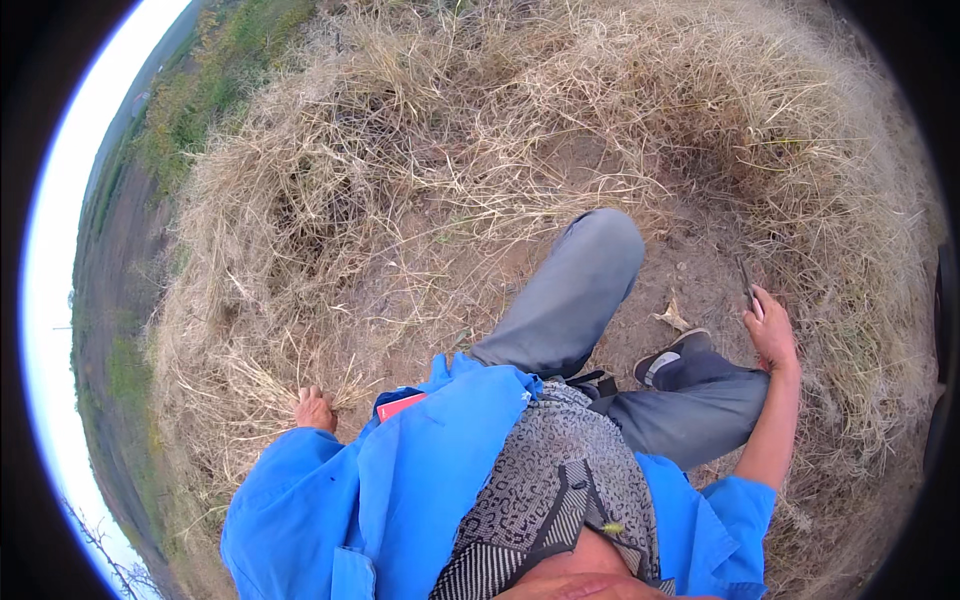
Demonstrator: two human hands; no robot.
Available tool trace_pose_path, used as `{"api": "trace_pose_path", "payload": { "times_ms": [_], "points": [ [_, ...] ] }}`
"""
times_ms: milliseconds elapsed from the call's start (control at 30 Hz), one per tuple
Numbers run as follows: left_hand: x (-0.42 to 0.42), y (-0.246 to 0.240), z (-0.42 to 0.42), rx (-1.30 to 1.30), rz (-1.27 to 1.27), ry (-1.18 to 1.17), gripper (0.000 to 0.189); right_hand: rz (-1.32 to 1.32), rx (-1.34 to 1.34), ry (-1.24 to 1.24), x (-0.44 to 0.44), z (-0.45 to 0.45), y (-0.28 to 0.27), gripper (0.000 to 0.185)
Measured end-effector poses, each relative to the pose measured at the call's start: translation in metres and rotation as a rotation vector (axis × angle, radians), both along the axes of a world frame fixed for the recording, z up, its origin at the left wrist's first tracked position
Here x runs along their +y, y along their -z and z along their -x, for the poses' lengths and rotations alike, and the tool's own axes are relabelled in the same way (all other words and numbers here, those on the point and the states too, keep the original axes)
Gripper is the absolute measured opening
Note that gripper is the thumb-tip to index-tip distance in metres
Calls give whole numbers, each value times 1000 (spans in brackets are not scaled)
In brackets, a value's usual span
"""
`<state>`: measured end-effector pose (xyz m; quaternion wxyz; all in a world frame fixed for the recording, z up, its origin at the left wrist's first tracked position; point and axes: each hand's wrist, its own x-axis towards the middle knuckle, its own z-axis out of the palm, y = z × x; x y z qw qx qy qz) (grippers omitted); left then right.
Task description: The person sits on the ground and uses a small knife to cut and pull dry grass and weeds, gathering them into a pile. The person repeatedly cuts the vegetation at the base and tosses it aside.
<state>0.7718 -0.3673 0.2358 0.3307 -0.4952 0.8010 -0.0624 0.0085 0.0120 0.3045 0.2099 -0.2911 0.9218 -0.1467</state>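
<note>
My left hand is closed around a bunch of dry grass at the lower left, beside the blue jacket. Stalks stick out on both sides of the fist. Out to the right, beyond my bent knee, my right hand grips a thin, dark tool, perhaps a sickle; its narrow end points up and away from me. The rest of the tool is hidden in the hand or too small to make out. Dry grass stands just right of this hand.
Bare soil with scattered straw lies around my grey-trousered legs and dark shoe. A dry leaf lies by the shoe. Thick dry grass surrounds the patch. Green bushes and lower land lie at the far left.
</note>
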Motion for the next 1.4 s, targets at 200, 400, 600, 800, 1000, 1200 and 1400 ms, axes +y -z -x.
{"api": "trace_pose_path", "payload": {
  "times_ms": [200, 400, 600, 800, 1000, 1200, 1400],
  "points": [
    [43, 2, 43, -14, -124, -325, 33, -33, -41, 34, -1, 1, -5, 56],
    [65, 17, 19, -7, -256, -437, 42, -5, 54, -31, -9, 4, 0, 53],
    [36, 63, -20, 28, -299, -631, 53, -4, 94, -28, 4, 6, 17, 54],
    [-234, 30, 40, 603, 260, -1062, 65, -2, 14, 19, 3, 6, 12, 54],
    [-463, -448, 312, 2190, 285, 305, 81, 109, 2, 41, -5, 5, 10, 53],
    [-324, -429, 518, 2221, -300, 410, 74, 158, -100, 172, 4, 3, 7, 53],
    [-155, -177, 585, 1712, -569, 56, 21, 75, 93, 64, 8, 1, 4, 54]
  ]
}}
